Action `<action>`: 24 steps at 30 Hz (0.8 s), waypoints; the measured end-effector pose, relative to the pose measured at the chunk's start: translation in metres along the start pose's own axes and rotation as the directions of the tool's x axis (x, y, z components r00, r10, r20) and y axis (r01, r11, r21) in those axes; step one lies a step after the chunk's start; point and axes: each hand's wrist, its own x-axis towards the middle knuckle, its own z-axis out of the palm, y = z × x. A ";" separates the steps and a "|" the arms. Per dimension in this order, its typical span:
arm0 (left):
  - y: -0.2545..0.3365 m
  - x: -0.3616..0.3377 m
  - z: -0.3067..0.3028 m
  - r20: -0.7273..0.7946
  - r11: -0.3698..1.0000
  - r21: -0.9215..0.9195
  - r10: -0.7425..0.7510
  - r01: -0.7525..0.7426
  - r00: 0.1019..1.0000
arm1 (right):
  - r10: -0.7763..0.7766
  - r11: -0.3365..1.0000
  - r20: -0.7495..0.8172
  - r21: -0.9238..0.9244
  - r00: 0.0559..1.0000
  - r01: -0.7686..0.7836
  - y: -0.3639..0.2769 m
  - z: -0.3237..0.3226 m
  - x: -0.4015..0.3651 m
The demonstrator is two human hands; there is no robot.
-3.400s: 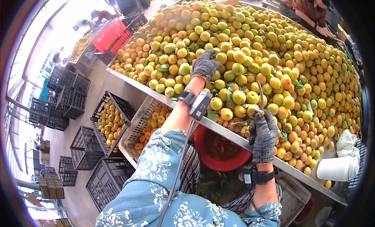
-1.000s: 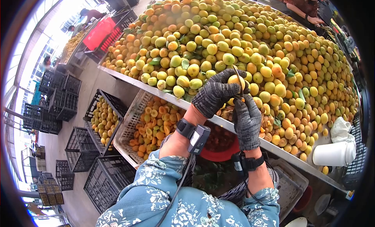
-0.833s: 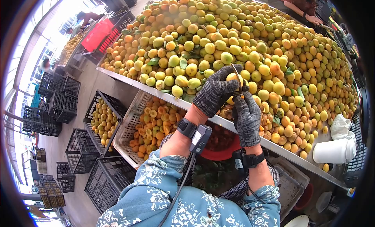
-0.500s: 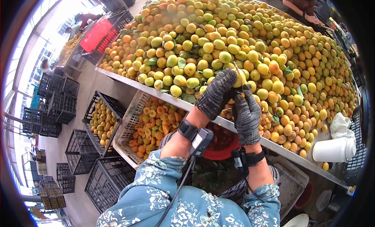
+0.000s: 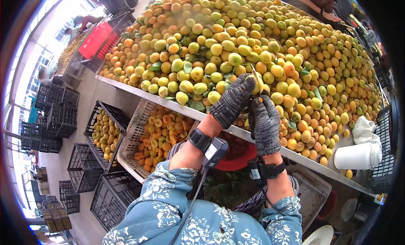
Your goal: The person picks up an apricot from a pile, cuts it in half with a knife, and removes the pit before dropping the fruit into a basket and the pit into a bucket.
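Note:
My left hand (image 5: 232, 97), in a dark grey knitted glove, is closed around a yellow-green apricot (image 5: 258, 83) above the near edge of the heap. Against that fruit lies the thin blade of a knife (image 5: 254, 72), its tip pointing away from me. My right hand (image 5: 266, 126), gloved the same way, is closed just below the fruit, with the knife running down into its fingers; the handle is hidden. A small orange bit shows at the right fingertips. Around both hands spreads a big heap of apricots (image 5: 219, 46) with some green leaves, on a metal-edged table (image 5: 168, 102).
Below the table edge, a white crate (image 5: 130, 154) holds split apricots, beside a red basin (image 5: 242, 158). Black crates (image 5: 112, 198) stand to the left. A white bucket (image 5: 356, 157) sits at the right. Another person's hand (image 5: 332, 17) is across the heap.
The view has shifted slightly, so the surroundings appear a little further left. Both hands keep nearly the same pose around the apricot and knife.

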 end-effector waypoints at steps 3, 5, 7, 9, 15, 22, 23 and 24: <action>-0.010 0.008 -0.008 0.071 0.972 0.229 0.040 -0.056 0.997 | -0.027 0.997 -0.006 -0.069 1.000 0.027 0.000 -0.001 -0.003; -0.010 0.008 -0.008 -0.001 0.986 0.103 -0.134 0.133 0.991 | -0.045 0.997 -0.052 -0.065 0.998 0.042 0.006 0.004 -0.006; -0.003 0.016 -0.005 -0.064 0.644 -0.685 -0.518 0.340 0.853 | -0.025 0.994 -0.014 -0.102 1.000 0.024 0.013 0.003 -0.008; -0.007 0.014 -0.001 -0.078 0.680 -0.636 -0.528 0.366 0.846 | 0.018 0.998 0.010 -0.066 1.000 -0.017 0.016 0.003 -0.006; -0.009 0.003 0.012 0.001 0.649 -0.621 -0.560 0.439 0.829 | 0.040 0.998 -0.010 0.054 0.999 -0.040 0.000 0.006 0.002; 0.011 0.020 0.002 0.038 0.894 -0.267 -0.364 0.360 0.931 | 0.050 0.998 -0.018 0.023 0.999 -0.050 0.003 -0.001 0.003; 0.015 0.021 0.002 0.084 0.688 -0.539 -0.530 0.486 0.844 | -0.002 0.999 -0.028 -0.041 1.000 0.001 0.003 -0.001 0.001; 0.014 0.020 0.003 0.082 0.688 -0.539 -0.532 0.486 0.843 | -0.054 0.993 -0.034 -0.107 0.998 0.050 0.004 -0.001 -0.001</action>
